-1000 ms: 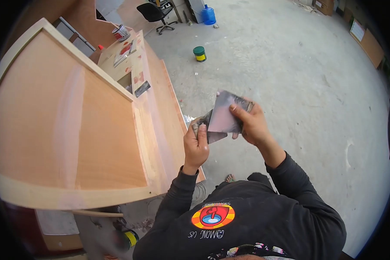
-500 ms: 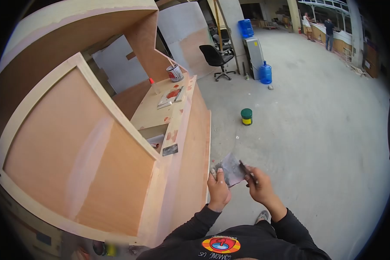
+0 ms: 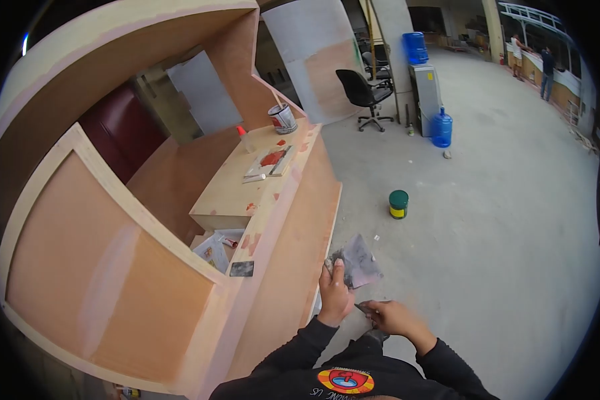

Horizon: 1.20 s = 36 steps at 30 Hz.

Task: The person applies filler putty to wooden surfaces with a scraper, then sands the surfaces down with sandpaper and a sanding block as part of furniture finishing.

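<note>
My left hand is closed on the edge of a flat palette board, thumb on top, with pale lilac putty and dark smears across it. In my right hand is a dark putty knife, whose blade points left, below the board and apart from it. Its handle is mostly hidden by my fingers. To the left stands a wooden counter with pale filled strips. A dark, smeared square plate lies on its top edge.
On the counter are a paint can holding a stick, a red-capped bottle and a red-smeared board. A green tub stands on the concrete floor. Beyond are an office chair, a blue water bottle and two people.
My right hand has moved the putty knife away from the board's right edge, down and toward me. My left hand still holds the board. The view has shifted, showing more of the counter's interior.
</note>
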Motion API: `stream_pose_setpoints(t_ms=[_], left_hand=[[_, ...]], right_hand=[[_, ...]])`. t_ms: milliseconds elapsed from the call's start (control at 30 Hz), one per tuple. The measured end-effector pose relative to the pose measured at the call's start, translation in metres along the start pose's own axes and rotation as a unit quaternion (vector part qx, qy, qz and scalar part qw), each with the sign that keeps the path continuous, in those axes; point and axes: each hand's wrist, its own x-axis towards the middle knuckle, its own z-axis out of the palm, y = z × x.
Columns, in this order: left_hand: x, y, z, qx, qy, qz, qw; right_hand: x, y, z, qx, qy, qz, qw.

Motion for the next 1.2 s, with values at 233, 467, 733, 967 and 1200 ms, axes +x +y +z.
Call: stream_pose_setpoints(t_ms=[233, 467, 733, 967, 1200], left_hand=[[0.165, -0.038, -0.002, 0.029, 0.032, 0.074, 0.996], [0.294, -0.052, 0.043, 0.034, 0.026, 0.082, 0.996], [0.423, -0.078, 0.088, 0.064, 0.048, 0.106, 0.991], [0.516, -0.091, 0.146, 0.102, 0.113, 0.165, 0.974], [0.599, -0.097, 0.153, 0.397, 0.148, 0.276, 0.862]], right_hand=[[0.103, 0.120, -0.063, 0.391, 0.125, 0.031, 0.911], [0.163, 0.207, -0.152, 0.585, 0.189, 0.088, 0.784], [0.244, 0.336, -0.163, 0.738, 0.198, 0.028, 0.645], [0.338, 0.411, -0.269, 0.769, 0.065, 0.076, 0.632], [0.477, 0.451, -0.360, 0.630, -0.023, -0.074, 0.772]])
